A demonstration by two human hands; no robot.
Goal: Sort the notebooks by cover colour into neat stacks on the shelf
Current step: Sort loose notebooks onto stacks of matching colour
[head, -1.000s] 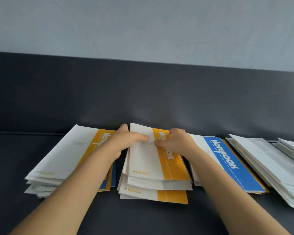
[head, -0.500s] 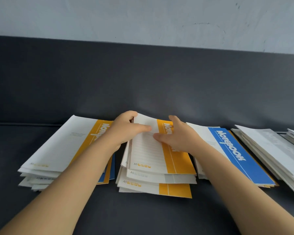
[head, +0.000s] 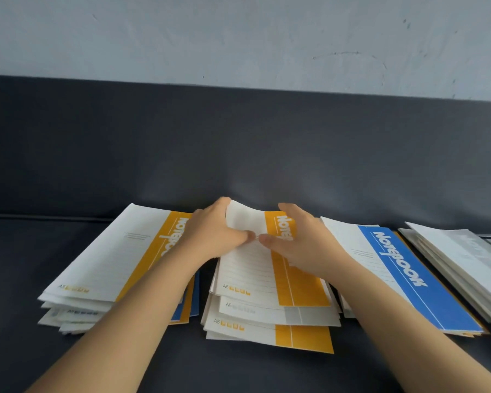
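On matte shelf (head: 68,364), left hand (head: 213,231), right hand (head: 298,239) pinching bowed yellow-banded notebook (head: 247,268)

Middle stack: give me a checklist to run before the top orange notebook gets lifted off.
1. Grip on the top orange notebook: ok, left hand and right hand both hold its far end.
2. Only one notebook taken: cannot tell, the fingers hide that edge.
3. Middle stack single colour: not ok, a grey notebook lies second.
4. Left stack single colour: not ok, blue covers show under its orange top.
5. Middle stack edges squared: not ok, they are fanned.
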